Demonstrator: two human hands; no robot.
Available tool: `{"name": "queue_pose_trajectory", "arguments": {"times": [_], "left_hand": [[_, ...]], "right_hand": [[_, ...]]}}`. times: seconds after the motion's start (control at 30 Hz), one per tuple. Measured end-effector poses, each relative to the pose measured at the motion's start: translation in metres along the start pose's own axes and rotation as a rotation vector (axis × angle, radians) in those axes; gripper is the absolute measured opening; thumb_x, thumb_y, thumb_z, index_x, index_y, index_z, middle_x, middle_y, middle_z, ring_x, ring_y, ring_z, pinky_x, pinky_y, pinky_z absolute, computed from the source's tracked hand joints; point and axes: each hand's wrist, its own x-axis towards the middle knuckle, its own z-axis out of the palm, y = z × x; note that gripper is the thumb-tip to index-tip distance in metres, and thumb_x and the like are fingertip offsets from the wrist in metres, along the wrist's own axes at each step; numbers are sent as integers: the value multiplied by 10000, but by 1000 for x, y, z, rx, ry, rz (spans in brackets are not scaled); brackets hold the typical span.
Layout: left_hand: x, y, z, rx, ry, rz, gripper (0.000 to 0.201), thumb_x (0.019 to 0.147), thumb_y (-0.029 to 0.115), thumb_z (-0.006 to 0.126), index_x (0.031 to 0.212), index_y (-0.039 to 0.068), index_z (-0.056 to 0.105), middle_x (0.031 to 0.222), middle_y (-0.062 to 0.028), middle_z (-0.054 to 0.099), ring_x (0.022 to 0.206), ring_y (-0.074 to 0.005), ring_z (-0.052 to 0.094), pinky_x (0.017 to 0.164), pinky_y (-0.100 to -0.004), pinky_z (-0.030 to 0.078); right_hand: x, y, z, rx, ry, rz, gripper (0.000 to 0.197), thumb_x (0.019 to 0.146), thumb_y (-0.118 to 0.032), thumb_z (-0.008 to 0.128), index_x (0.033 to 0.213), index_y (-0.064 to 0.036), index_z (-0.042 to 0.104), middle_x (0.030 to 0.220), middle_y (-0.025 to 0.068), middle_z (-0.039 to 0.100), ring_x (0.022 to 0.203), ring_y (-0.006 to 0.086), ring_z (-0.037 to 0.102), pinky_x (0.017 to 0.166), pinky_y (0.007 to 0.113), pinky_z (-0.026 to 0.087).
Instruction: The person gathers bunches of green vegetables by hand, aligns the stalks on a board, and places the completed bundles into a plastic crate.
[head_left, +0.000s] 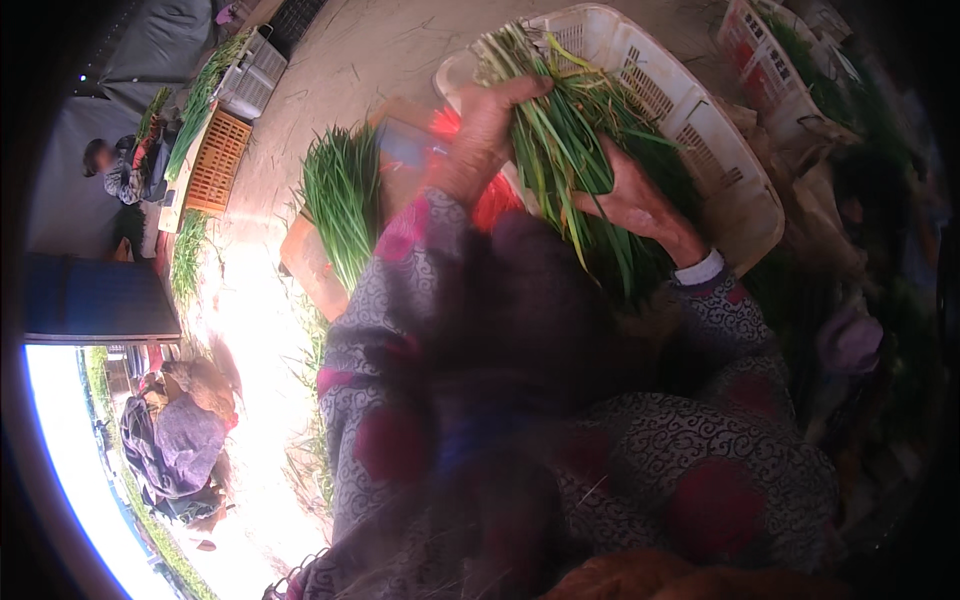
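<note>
A thick bunch of green chives [570, 130] with pale stem ends lies across both hands, tilted, some of its leaves yellowed. My left hand [478, 140] is closed round it near the pale ends. Lower down, the leaves run between the thumb and fingers of my right hand [640, 195], which cups them; part of its fingers is hidden. Directly beyond the hands stands a white slotted crate [705, 125] with more greenery inside. Bright red strips [495, 203] show beneath my left wrist. Another bunch of chives [345, 190] rests to the left on a tan board [308, 268].
An orange crate [218, 160] and a grey crate [256, 75] stand at far left, near another person [125, 172] holding greens. A second pale crate [765, 65] is at upper right. Piled clothing [180, 440] lies at lower left, below a blue box-like object [95, 295].
</note>
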Motion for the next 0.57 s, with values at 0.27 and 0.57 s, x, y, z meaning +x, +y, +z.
{"name": "queue_pose_trajectory", "arguments": {"times": [0.27,0.57], "left_hand": [[-75,163,-142,-129,6,250,154,875,48,607,978,-51,664,914,-140,709,813,-255,703,779,-375,618],[-289,269,-251,23,276,467,177,901,29,577,1038,-64,640,949,-157,700,863,-261,708,787,-359,614]], "right_hand": [[-2,-118,-27,284,-293,-56,754,883,-392,751,1432,25,447,1401,158,538,1346,278,483,1152,400,353],[4,-238,139,9,-360,-613,1061,812,-499,796,1549,6,224,1558,236,333,1482,349,270,1202,449,272]]}}
